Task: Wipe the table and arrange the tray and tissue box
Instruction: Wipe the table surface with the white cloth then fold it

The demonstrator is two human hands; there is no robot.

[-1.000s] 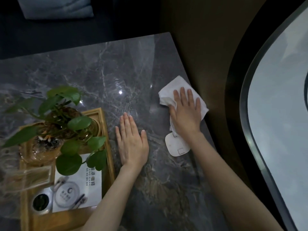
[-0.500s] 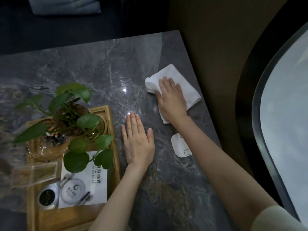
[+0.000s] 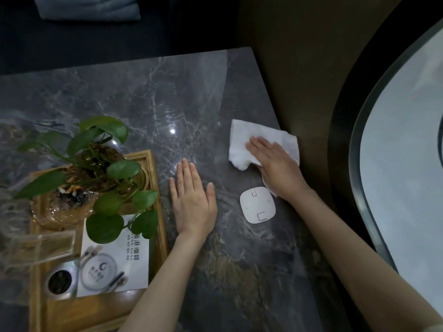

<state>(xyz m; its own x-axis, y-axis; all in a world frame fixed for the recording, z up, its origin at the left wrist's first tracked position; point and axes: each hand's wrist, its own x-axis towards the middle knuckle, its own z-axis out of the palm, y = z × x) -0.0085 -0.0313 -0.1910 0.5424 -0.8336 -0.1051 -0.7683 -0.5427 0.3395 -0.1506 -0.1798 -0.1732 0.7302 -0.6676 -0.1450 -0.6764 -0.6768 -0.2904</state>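
Nearest, on the left, the wooden tray (image 3: 158,238) sits at the table's (image 3: 239,271) near-left part. It holds a printed card (image 3: 115,264), a small round tin (image 3: 60,282), a clear holder (image 3: 38,245) and a potted plant (image 3: 96,168) in a glass bowl. No tissue box shows in this view.

Just right of the tray, the left hand (image 3: 191,202) lies flat on the stone, fingers together and extended, holding nothing; it reads as a brace. It has kept this place over the last second.

To its right lies a white rounded-square pad (image 3: 257,204), clear of both hands.

Farther right, the right hand (image 3: 275,168) presses palm-down on a white cloth (image 3: 259,137), fingers spread flat rather than curled round it. The cloth reaches the table's right edge. Half a second ago it was farther in, toward the middle; a second ago it was at the edge, nearer the pad. So the hand is sweeping back and forth along the right side. Wiping is likely mid-course, with the left half and the tray unattended.
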